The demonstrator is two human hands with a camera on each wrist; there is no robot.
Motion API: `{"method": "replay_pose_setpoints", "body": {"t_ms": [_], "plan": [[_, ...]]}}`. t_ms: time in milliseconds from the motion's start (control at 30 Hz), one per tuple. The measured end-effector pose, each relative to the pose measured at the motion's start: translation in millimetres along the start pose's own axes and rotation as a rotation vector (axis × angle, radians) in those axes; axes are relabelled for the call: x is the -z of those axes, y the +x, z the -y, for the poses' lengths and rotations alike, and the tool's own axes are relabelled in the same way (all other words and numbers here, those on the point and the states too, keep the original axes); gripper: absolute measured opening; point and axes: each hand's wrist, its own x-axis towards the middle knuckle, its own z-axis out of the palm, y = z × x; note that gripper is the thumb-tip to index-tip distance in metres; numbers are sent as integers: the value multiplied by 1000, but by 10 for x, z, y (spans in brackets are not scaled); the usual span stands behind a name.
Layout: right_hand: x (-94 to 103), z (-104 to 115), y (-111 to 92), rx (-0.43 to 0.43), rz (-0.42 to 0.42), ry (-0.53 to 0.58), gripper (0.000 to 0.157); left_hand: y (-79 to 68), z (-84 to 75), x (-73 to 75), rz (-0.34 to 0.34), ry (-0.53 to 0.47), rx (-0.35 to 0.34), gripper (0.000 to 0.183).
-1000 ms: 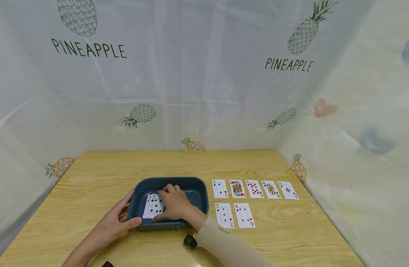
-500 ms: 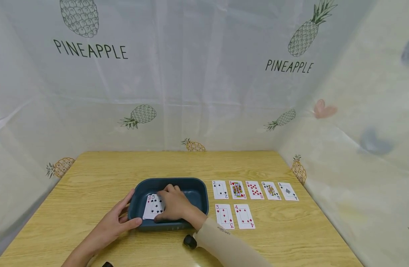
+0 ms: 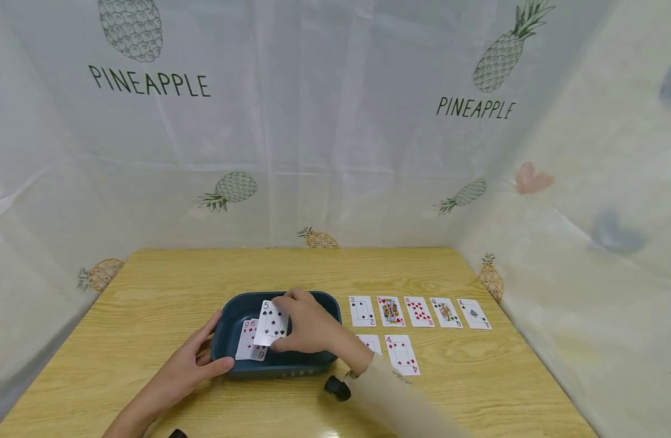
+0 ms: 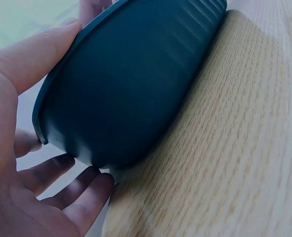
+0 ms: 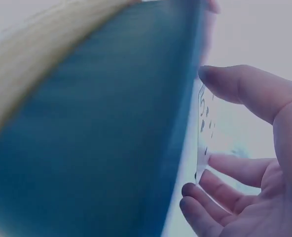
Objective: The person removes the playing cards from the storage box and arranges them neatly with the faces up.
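My right hand [image 3: 313, 325] pinches a five of spades playing card [image 3: 271, 325] between thumb and fingers, raised over a dark blue plastic basin [image 3: 283, 370]. The card [image 5: 203, 128] appears nearly edge-on in the right wrist view. Under it, inside the basin, lie more cards [image 3: 246, 347], a red six and a red nine among those showing. My left hand [image 3: 190, 360] holds the basin's left end. In the left wrist view the thumb [image 4: 47, 47] presses at the rim while the fingertips touch the outer wall of the basin [image 4: 131, 79].
Right of the basin, several cards lie face up in a back row, from a two of spades [image 3: 361, 311] to an ace of spades [image 3: 474, 314]. A four of diamonds [image 3: 402, 354] lies in front, beside a card [image 3: 371, 344] partly hidden by my right arm. A pineapple-print curtain [image 3: 335, 152] surrounds the wooden table [image 3: 193, 274].
My right hand has lifted the five of spades off the cards in the basin and moved up and right, uncovering a red six. My left hand stays at the basin.
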Motion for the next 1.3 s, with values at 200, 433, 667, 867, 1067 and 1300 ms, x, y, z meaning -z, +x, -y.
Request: {"method": "replay_pose_setpoints", "body": {"t_ms": [200, 433, 667, 867, 1067, 1300], "plan": [[453, -260, -385, -18, -10, 70, 81, 0, -7, -6, -4, 4, 12, 99], [865, -822, -980, -22, 0, 82, 82, -8, 0, 12, 3, 3, 15, 99], [1001, -1388, -1580, -65, 23, 24, 80, 2, 1, 16, 7, 8, -1, 98], [1032, -1765, -1938, -76, 65, 5, 77, 14, 7, 4, 15, 3, 4, 99], [1007, -1965, -2120, -74, 68, -23, 77, 21, 7, 6, 17, -23, 8, 99], [928, -2094, -2178, -79, 108, -29, 75, 16, 3, -2, 15, -20, 0, 99]]}}
